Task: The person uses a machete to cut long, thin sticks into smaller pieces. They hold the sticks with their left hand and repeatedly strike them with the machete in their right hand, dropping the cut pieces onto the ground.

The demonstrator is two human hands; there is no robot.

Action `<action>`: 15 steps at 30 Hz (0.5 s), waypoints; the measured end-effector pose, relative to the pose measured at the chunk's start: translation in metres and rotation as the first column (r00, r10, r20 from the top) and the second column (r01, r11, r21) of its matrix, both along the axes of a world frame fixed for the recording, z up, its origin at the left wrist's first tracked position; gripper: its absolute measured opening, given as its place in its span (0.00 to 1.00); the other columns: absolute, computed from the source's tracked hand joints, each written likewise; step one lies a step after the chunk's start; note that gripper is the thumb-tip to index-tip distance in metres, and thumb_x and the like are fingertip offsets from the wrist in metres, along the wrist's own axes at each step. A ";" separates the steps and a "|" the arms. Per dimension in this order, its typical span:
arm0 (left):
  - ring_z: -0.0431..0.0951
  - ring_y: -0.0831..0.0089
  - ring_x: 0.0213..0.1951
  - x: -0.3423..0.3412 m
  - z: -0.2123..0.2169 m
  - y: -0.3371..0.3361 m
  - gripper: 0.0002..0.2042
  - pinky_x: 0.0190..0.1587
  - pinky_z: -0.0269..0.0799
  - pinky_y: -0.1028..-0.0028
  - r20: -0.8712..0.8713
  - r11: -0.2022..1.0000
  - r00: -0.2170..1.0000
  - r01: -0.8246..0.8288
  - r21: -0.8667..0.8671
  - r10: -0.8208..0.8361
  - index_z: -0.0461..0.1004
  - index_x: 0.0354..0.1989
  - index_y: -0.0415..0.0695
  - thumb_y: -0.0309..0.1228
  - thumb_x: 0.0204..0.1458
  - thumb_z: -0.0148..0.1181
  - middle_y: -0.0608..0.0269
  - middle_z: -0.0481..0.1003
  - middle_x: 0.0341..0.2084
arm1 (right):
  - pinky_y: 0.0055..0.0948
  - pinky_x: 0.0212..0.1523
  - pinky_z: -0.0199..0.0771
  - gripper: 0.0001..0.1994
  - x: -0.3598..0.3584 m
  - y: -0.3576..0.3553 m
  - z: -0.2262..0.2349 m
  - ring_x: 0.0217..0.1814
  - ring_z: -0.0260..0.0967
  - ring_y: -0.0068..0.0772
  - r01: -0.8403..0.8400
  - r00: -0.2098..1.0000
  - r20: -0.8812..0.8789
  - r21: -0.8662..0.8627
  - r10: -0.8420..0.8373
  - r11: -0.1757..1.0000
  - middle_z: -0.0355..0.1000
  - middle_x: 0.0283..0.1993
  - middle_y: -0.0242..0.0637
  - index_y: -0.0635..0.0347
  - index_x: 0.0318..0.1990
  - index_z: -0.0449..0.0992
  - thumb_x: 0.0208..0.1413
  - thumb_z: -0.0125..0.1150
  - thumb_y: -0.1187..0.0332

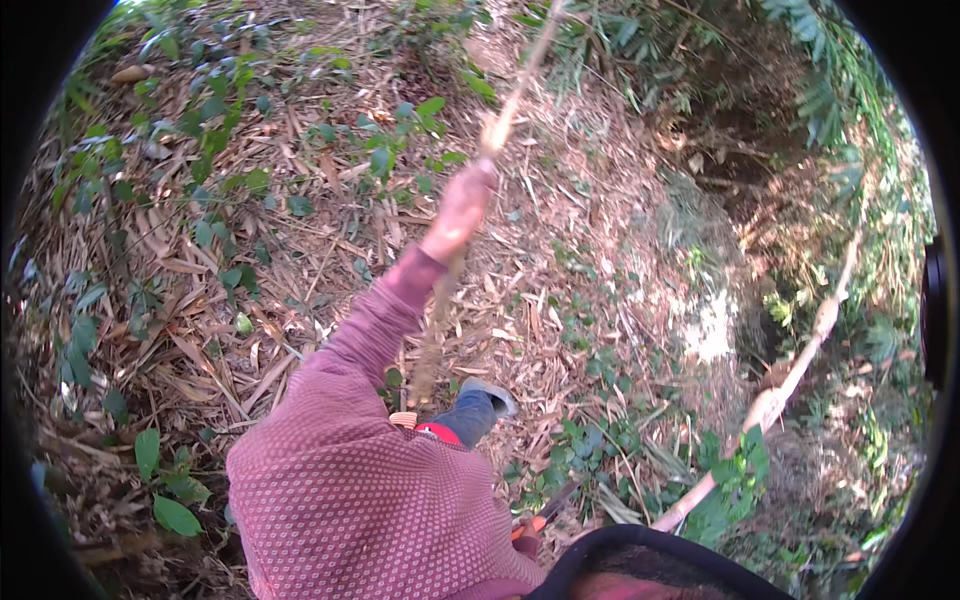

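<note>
Your left hand (465,207) is wrapped tight round a long stick (523,90), a bit blurry, with your fist up ahead of your grey shoe (491,394). Your right hand (524,541) is back behind that shoe by an orange handle (533,525), too hidden to tell how it's gripping. Pale pole (797,375) slants off right of the shoe, dry leaves (290,190) all around it.
</note>
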State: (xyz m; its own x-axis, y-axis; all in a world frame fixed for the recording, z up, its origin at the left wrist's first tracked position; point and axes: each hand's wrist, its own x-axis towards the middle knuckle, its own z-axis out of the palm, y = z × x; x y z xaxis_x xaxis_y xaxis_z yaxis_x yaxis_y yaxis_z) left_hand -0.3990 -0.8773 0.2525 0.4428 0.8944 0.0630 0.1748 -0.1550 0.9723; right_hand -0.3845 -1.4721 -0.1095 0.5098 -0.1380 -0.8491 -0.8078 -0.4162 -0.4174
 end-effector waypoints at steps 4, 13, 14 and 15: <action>0.64 0.75 0.30 -0.054 0.052 0.108 0.13 0.31 0.63 0.73 -0.381 0.951 0.920 0.030 0.309 0.095 0.65 0.37 0.43 0.40 0.59 0.40 0.65 0.63 0.28 | 0.37 0.31 0.71 0.14 -0.033 0.011 0.038 0.29 0.71 0.41 -0.242 0.930 0.265 -0.083 0.256 0.967 0.71 0.25 0.41 0.68 0.28 0.71 0.41 0.61 0.64; 0.67 0.61 0.44 0.106 0.003 0.049 0.14 0.47 0.64 0.67 -0.388 0.571 0.855 0.518 0.637 -0.344 0.65 0.49 0.40 0.33 0.57 0.46 0.51 0.66 0.43 | 0.29 0.16 0.67 0.07 -0.171 -0.028 0.127 0.16 0.65 0.29 0.558 0.780 0.182 0.228 -0.598 0.798 0.67 0.21 0.37 0.64 0.32 0.68 0.44 0.57 0.74; 0.67 0.59 0.46 0.121 -0.048 -0.015 0.15 0.49 0.64 0.67 -0.469 0.548 0.729 0.684 0.482 -0.499 0.65 0.50 0.40 0.32 0.56 0.47 0.49 0.67 0.45 | 0.26 0.14 0.66 0.08 -0.178 -0.035 0.137 0.14 0.63 0.26 0.617 0.696 0.219 0.305 -0.684 0.725 0.66 0.19 0.36 0.64 0.33 0.67 0.44 0.56 0.75; 0.68 0.57 0.48 0.130 -0.097 -0.074 0.16 0.51 0.64 0.66 -0.555 0.473 0.552 0.830 0.295 -0.622 0.65 0.51 0.39 0.32 0.56 0.48 0.47 0.67 0.47 | 0.25 0.15 0.65 0.08 -0.190 -0.040 0.151 0.14 0.62 0.26 0.667 0.657 0.253 0.243 -0.710 0.704 0.65 0.18 0.34 0.65 0.33 0.67 0.45 0.57 0.74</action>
State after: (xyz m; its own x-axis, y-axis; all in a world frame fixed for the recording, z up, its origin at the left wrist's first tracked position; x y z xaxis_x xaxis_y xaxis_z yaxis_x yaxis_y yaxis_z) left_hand -0.2687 -0.9511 0.1552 0.9919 0.1079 0.0670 0.0443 -0.7888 0.6131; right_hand -0.5746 -1.5117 0.0413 0.5407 -0.4668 -0.6998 -0.6621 0.2771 -0.6964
